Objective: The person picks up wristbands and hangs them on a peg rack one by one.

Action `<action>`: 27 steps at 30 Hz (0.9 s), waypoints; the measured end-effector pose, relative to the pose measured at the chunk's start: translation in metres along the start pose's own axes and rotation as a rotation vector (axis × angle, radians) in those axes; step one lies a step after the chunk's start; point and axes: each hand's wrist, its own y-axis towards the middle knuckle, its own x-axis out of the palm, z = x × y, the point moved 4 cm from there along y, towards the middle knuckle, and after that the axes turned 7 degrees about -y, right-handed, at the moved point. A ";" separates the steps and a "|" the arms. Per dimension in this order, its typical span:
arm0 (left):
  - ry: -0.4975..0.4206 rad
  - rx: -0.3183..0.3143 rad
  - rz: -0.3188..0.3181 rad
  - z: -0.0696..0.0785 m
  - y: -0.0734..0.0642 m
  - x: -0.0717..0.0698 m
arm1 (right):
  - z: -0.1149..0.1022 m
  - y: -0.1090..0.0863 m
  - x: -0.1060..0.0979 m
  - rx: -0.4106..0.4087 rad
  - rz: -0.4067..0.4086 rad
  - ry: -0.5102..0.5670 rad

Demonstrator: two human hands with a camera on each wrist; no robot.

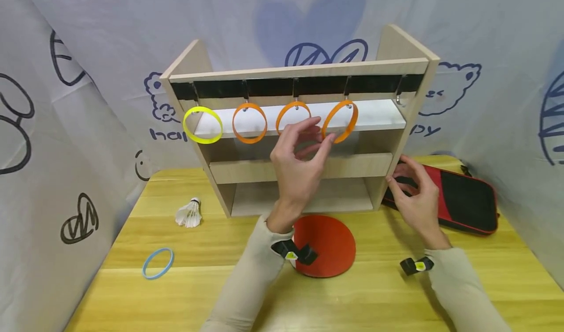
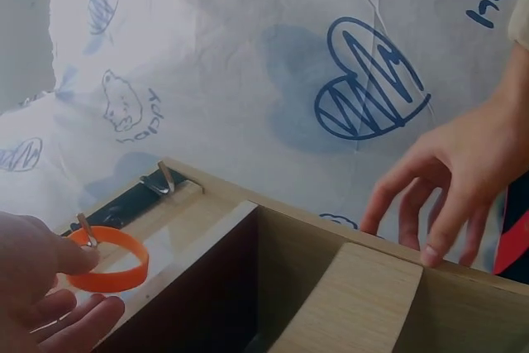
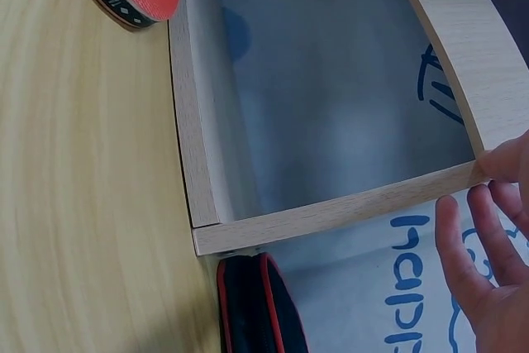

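Note:
A wooden shelf (image 1: 282, 172) stands on the table, a row of hooks along its top rail. From them hang a yellow wristband (image 1: 202, 141) at the left and orange wristbands further right; the hook at the far right is bare. My left hand (image 1: 299, 160) is at the rightmost orange wristband (image 1: 352, 121), thumb and forefinger spread apart at its left edge. That band hangs turned on its hook (image 2: 86, 229), seen also in the left wrist view. My right hand (image 1: 416, 195) holds the shelf's right side panel, thumb on the front edge (image 3: 355, 208) and fingers along the outer face.
A red table tennis bat (image 1: 326, 246) lies in front of the shelf, beneath my left forearm. On the left are a shuttlecock (image 1: 189, 213) and a blue wristband (image 1: 157, 263). A red and black case (image 1: 467, 200) lies beside the shelf's right side. Printed cloth (image 1: 110, 92) surrounds the table.

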 end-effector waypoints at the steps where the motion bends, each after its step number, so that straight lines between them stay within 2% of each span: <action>1: 0.002 -0.002 -0.006 0.000 -0.001 -0.001 | 0.000 0.000 0.000 0.000 0.000 0.003; 13: 0.036 -0.039 -0.121 0.000 -0.035 -0.018 | 0.001 0.002 0.003 -0.013 0.002 0.001; 20: 0.057 0.020 -0.193 0.007 -0.052 -0.032 | 0.000 0.002 0.003 -0.008 -0.011 -0.010; 27: 0.110 0.068 -0.233 0.011 -0.065 -0.049 | 0.002 -0.001 0.002 -0.001 -0.004 -0.016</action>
